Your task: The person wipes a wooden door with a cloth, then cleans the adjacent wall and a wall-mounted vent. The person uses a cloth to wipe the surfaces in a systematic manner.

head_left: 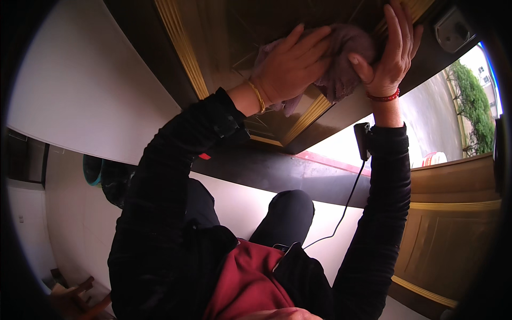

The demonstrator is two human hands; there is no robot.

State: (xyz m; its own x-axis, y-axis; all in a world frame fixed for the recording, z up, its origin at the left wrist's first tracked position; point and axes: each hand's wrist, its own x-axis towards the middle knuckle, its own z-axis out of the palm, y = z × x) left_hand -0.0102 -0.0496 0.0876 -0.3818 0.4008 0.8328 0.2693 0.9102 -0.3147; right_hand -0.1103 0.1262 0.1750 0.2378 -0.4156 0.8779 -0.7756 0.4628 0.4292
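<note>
A greyish-purple cloth (pixel 346 58) lies bunched against a dark brown door panel (pixel 229 58) with gold-coloured ridged trim. My left hand (pixel 293 69) holds the cloth pressed to the panel, its fingers laid across the fabric; the palm side is hidden. Folds of cloth stick out on both sides of that hand. Close to the cloth's right side, my right hand (pixel 388 61) is raised against the door near its edge, open, with fingers stretched upward and the thumb apart. The thumb lies by the cloth, and whether it touches the fabric I cannot tell.
A metal lock plate (pixel 453 29) sits on the door edge at upper right. Beyond the doorway lie paving and a green hedge (pixel 477 104). A black cable (pixel 349 197) runs from a small device at my right forearm. Another brown panel (pixel 453 234) stands at right.
</note>
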